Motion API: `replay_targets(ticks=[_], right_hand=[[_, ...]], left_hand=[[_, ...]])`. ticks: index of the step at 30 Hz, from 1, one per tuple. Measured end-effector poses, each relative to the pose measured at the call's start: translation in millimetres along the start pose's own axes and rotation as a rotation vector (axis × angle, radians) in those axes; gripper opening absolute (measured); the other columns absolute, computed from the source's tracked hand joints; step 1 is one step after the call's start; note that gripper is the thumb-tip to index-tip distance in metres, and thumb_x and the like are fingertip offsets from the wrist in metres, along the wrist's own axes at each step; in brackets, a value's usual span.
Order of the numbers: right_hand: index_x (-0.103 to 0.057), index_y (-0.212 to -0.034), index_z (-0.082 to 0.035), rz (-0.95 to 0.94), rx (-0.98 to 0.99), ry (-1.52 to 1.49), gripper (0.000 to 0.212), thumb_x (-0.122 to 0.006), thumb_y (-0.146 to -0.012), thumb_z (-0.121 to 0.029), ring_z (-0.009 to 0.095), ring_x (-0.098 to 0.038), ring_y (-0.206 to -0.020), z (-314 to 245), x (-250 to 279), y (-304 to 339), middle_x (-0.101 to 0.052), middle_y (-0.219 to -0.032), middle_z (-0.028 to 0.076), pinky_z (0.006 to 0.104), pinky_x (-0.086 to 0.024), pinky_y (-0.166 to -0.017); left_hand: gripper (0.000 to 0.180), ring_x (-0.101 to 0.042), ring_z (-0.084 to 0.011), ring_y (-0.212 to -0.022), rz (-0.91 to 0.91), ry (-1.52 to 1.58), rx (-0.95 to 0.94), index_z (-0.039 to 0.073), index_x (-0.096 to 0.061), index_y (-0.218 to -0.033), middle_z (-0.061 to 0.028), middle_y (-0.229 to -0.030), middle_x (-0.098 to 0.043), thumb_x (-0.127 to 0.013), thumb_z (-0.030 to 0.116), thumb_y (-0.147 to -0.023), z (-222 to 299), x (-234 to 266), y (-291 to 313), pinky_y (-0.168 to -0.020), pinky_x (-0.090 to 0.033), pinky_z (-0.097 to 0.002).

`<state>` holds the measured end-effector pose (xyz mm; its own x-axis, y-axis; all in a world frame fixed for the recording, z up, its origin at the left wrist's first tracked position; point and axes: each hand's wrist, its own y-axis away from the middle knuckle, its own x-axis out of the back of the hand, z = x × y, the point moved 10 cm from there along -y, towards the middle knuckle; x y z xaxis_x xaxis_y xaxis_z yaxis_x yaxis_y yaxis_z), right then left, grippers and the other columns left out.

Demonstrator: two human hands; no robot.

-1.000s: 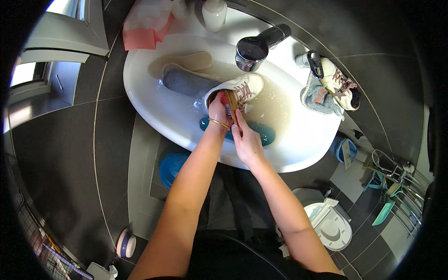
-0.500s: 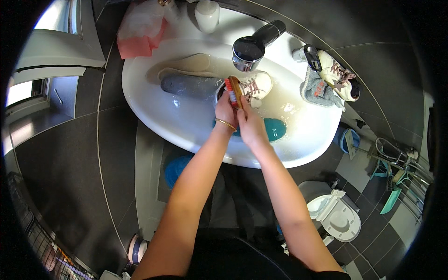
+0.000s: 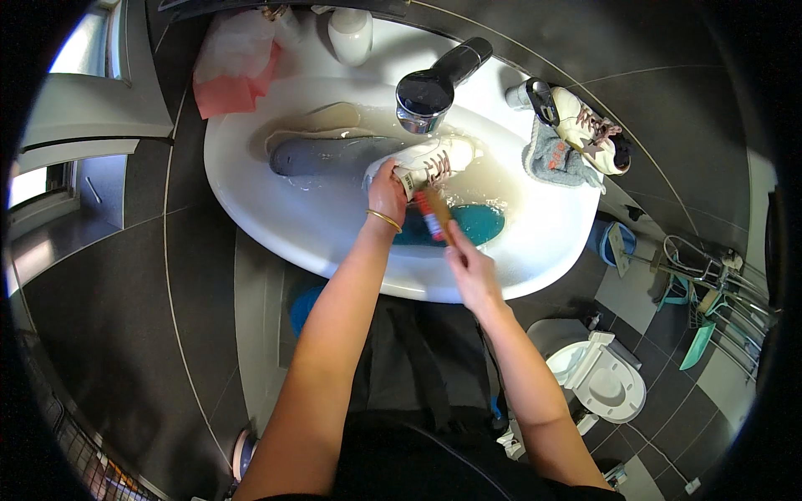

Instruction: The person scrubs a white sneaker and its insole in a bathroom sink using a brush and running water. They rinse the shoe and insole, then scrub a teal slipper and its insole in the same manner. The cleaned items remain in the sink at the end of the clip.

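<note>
Toward the sink's front rim, the brush grasped by the right hand was drawn off the shoe clutched by the left hand, scrubbing seemingly interrupted.

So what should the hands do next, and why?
Probably press the brush against the white shoe and scrub gently: the left hand holds the shoe, while the right hand has the brush close beside it, though contact is unclear.
</note>
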<state>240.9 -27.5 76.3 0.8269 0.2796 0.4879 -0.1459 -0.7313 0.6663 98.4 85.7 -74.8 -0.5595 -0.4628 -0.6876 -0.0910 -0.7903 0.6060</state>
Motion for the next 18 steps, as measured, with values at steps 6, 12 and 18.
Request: replay_targets(ticks=[6, 12, 18], right_hand=[[-0.037, -0.145, -0.019, 0.453, 0.082, 0.089, 0.049, -0.046, -0.097, -0.028, 0.030, -0.065, -0.072, 46, 69, -51, -0.066, -0.083, 0.019, 0.0378, -0.050, -0.069], [-0.029, -0.148, -0.019, 0.322, 0.016, -0.047, 0.051, -0.039, -0.099, -0.030, 0.036, -0.065, -0.078, 41, 10, -59, -0.065, -0.097, 0.026, 0.0414, -0.051, -0.070], [-0.034, -0.145, -0.016, 0.198, 0.138, -0.036, 0.048, -0.043, -0.098, -0.026, 0.038, -0.059, -0.109, -18, -2, -25, -0.057, -0.119, 0.028, 0.0385, -0.045, -0.092]], left_hand=[[0.055, -0.064, -0.0286, -0.102, 0.188, 0.070, 0.298, 0.001, -0.054, -0.120, -0.0140, -0.118, -0.062, -0.057, 0.046, -0.088, -24, -23, 6, -0.091, -0.050, -0.0393], [0.056, -0.060, -0.0254, -0.105, 0.205, -0.309, 0.049, -0.003, -0.054, -0.122, -0.0134, -0.114, -0.064, -0.050, 0.044, -0.093, -33, 51, -20, -0.093, -0.046, -0.0352], [0.037, -0.057, -0.0213, -0.106, 0.050, -0.203, 0.072, 0.001, -0.051, -0.123, -0.0102, -0.117, -0.059, -0.044, 0.028, -0.099, -46, -28, 43, -0.093, -0.044, -0.0319]])
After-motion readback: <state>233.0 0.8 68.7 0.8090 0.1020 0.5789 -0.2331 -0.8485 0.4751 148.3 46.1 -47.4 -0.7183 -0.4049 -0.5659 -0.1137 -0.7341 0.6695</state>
